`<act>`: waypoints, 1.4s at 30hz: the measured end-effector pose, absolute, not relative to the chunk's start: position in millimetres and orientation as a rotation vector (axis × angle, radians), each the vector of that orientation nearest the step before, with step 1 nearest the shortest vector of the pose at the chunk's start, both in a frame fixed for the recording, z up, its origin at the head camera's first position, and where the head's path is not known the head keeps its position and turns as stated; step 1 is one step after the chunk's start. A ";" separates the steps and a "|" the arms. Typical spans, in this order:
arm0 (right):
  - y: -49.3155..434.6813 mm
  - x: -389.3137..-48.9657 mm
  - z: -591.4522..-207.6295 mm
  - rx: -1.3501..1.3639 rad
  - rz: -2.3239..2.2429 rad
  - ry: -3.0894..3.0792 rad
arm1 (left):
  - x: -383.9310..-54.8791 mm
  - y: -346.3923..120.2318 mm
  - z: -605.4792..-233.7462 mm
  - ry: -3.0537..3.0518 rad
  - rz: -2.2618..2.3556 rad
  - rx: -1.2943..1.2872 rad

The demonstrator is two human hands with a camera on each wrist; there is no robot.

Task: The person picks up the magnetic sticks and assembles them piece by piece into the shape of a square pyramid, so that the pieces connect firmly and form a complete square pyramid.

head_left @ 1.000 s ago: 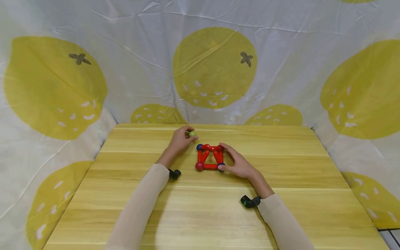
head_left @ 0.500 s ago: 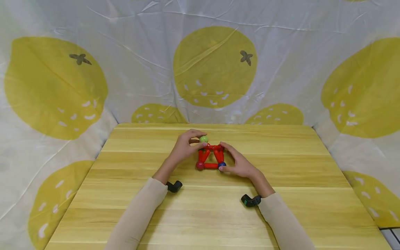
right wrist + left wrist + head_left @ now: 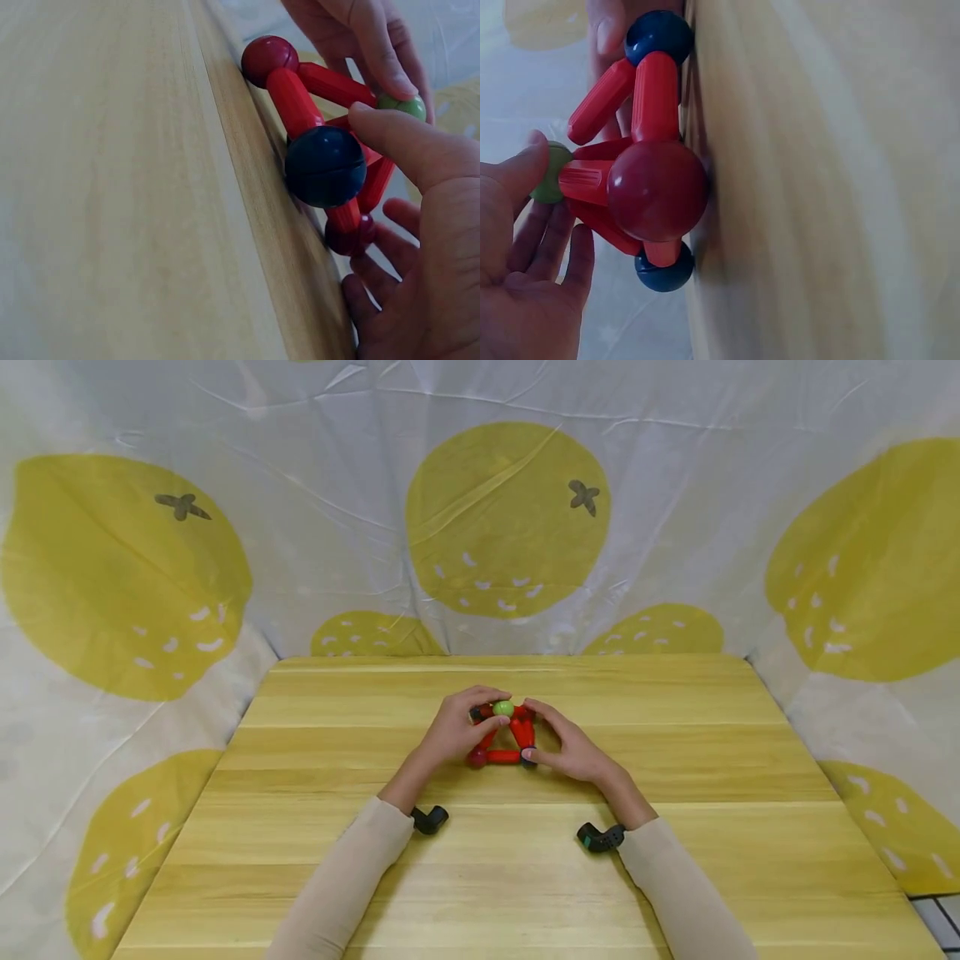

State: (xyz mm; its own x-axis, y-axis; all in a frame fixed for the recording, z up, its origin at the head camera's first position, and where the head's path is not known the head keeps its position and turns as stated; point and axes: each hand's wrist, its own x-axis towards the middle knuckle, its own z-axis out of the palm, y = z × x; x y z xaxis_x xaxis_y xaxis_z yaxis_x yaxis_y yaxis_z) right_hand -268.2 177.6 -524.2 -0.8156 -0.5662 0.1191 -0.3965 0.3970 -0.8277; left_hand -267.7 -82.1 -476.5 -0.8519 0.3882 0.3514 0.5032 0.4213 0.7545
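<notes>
A toy frame of red rods (image 3: 501, 757) and balls stands on the table. Dark red balls (image 3: 658, 191) and blue balls (image 3: 325, 166) sit at its base corners. My left hand (image 3: 456, 731) pinches a light green ball (image 3: 503, 708) between thumb and fingers, at the top of the frame. In the left wrist view the ball touches the upper end of a slanting rod (image 3: 585, 181). From the right side, my right hand (image 3: 573, 752) holds the frame, thumb by the near blue ball and fingers at the far dark red ball (image 3: 350, 234).
The wooden table (image 3: 480, 877) extends on all sides of the frame. Behind it hangs a pale cloth (image 3: 337, 527) with yellow lemon prints. Black wrist cameras (image 3: 430, 820) sit at both wrists, low over the tabletop.
My left hand has brought the green ball rightward and nearer, from behind the frame's left side to its raised rods. My right hand has stayed at the frame's right side.
</notes>
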 end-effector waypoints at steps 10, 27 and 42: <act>174.8 -270.4 -525.5 -0.825 -1.448 2.432 | -264.3 -82.4 -485.2 -2.541 -1.395 -0.764; 171.8 -269.0 -526.5 -0.889 -1.543 2.370 | -256.2 -79.1 -486.0 -2.549 -1.329 -0.800; 174.6 -268.0 -529.5 -0.919 -1.518 2.385 | -255.3 -87.8 -493.5 -2.529 -1.468 -0.892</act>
State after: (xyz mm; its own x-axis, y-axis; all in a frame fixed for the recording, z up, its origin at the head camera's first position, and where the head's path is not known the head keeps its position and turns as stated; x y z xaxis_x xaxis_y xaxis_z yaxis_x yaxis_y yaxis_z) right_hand -268.0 174.6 -529.5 -0.7958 -0.5785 0.1789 -0.4068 0.2920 -0.8656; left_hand -255.3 -87.8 -493.5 -0.8264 0.4414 0.3496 0.5225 0.3699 0.7682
